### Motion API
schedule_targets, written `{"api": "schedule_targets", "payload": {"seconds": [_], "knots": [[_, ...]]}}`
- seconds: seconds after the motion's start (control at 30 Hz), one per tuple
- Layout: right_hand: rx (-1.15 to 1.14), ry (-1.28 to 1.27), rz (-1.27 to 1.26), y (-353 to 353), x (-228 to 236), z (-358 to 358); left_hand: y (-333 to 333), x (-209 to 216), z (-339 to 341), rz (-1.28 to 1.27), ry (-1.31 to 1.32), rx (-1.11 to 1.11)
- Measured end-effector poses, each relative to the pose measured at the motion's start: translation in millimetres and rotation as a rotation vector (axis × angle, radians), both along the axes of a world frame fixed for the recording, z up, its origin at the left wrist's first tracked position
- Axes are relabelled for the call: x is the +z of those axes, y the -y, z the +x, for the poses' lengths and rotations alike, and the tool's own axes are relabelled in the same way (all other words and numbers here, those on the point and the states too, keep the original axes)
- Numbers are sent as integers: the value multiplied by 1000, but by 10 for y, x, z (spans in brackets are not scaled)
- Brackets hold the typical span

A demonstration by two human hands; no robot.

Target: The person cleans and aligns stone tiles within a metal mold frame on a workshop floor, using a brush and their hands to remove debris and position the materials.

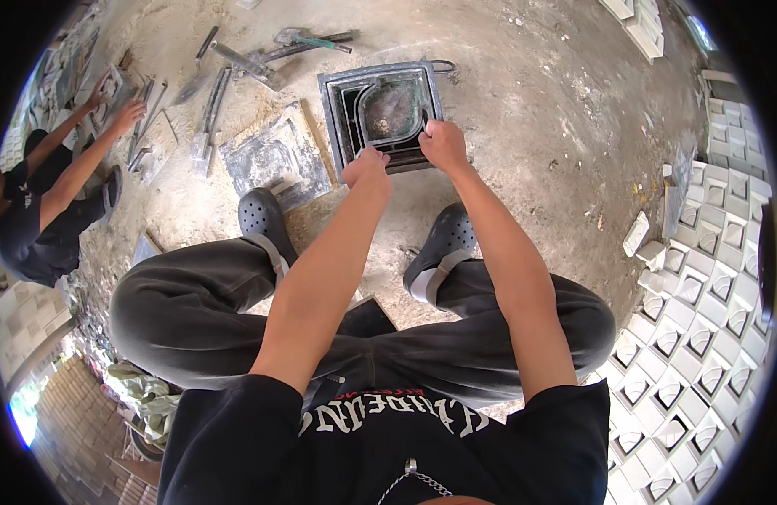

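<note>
On the ground between and beyond my feet stands a square metal mould (pixel 436 84), open at the top, with a curved metal insert (pixel 361 118) inside. My left hand (pixel 367 166) is closed at the mould's near left part, its fingers curled over the near edge. At the near right corner my right hand (pixel 444 146) is closed in a fist, thumb up, beside a short dark upright piece. What exactly lies inside each fist is mostly hidden. Left of the mould lies a square, dust-covered plate (pixel 279 151) with a raised pattern.
A hammer-like tool (pixel 250 67), a trowel (pixel 289 36) and a long-handled metal tool (pixel 210 122) lie at the far left. Another person (pixel 47 198) works at the left with both hands on a mould. Pale patterned blocks (pixel 691 337) are stacked along the right.
</note>
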State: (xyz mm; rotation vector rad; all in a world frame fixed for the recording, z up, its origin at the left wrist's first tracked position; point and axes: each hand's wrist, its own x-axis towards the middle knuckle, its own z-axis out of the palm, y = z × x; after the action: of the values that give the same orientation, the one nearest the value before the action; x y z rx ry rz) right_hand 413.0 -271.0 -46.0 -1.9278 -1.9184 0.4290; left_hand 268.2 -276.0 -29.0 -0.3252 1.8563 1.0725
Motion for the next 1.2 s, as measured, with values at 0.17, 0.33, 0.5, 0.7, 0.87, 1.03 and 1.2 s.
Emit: {"api": "schedule_targets", "payload": {"seconds": [0.17,0.33,0.5,0.7,0.87,1.03,1.2], "knots": [[15,-31,7,-8,3,-1,104,-150,-31,157,4,-75],[16,-24,-31,-6,62,45,161,-111,-53,289,90,-85],[59,-65,-53,-11,90,66,168,-72,-72,289,120,-58],[50,-108,-42,-4,74,91,205,-35,-32,248,91,-98],[33,-158,-95,13,129,86,230,-71,-56,230,62,-102],[63,-141,-74,8,112,94,222,0,-38,247,81,-62],[56,-126,-110,10,156,95,212,-16,-52,298,101,-55]]}}
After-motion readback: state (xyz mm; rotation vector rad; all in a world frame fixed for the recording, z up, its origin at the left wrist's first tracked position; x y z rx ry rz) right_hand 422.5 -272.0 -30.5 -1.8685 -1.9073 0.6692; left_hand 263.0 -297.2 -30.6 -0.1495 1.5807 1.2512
